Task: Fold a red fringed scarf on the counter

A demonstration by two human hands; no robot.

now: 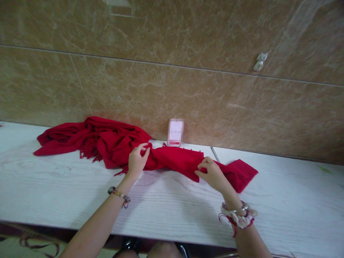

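A red fringed scarf [174,159] stretches across the white wood-grain table, bunched in loose folds on the left and flatter, folded over, on the right. My left hand [137,161] pinches the cloth near the middle between thumb and fingers. To the right, my right hand [211,172] has its fingers curled at a straight folded edge, closed on the cloth there; the fingertips are partly hidden. The scarf's far right end [242,173] lies beyond that hand. Fringe shows below the bunched part and along the back edge.
Against the brown marble-tiled wall [172,89] stands a small pale, blurred-out card or phone [175,132], just behind the scarf. A white cat-shaped hook [260,61] is fixed on the wall. A seam [215,154] crosses the table [172,204].
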